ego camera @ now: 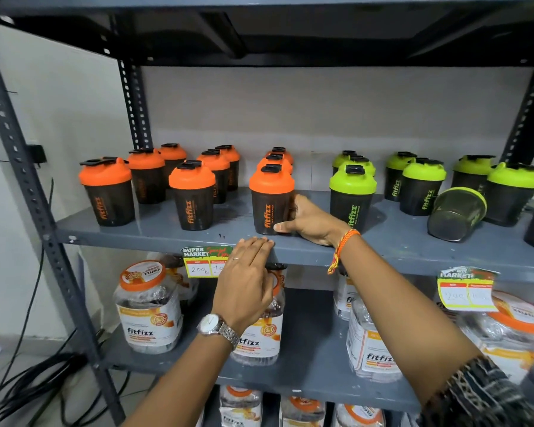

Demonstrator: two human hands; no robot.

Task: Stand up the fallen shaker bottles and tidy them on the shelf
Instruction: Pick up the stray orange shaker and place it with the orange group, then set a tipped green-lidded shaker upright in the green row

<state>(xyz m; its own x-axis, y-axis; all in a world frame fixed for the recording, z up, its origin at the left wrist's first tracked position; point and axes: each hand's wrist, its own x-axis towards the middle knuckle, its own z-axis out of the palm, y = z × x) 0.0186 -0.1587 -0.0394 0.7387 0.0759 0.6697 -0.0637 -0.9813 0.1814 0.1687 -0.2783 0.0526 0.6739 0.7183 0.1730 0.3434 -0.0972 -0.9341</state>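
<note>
The right hand (309, 221) had its grip closed around the lower body of an upright orange-lidded shaker (270, 200) at the front of the grey shelf (154, 226), thumb on the front near the base and fingers wrapped behind. The left hand (247, 282) was open, its fingers together and the tips resting on the shelf's front edge at about 7 o'clock from that shaker, holding nothing. To the shaker's 9 o'clock, more orange shakers (191, 195) stood upright in loose rows running back toward the wall. At its 3 o'clock stood the green-lidded shakers (352, 195), also upright, and further along at 3 o'clock one green shaker (455, 214) lay on its side with its dark base toward the camera and its lid pointing back between standing neighbours. A price tag (202, 261) hung from the shelf edge just beside the left fingertips, with a second tag (466, 288) well to the right. On the lower shelf (309, 374), at 6 o'clock, stood clear jars (150, 306) with orange lids. A watch (218, 328) sat on the left wrist and an orange thread band (341, 248) on the right
</note>
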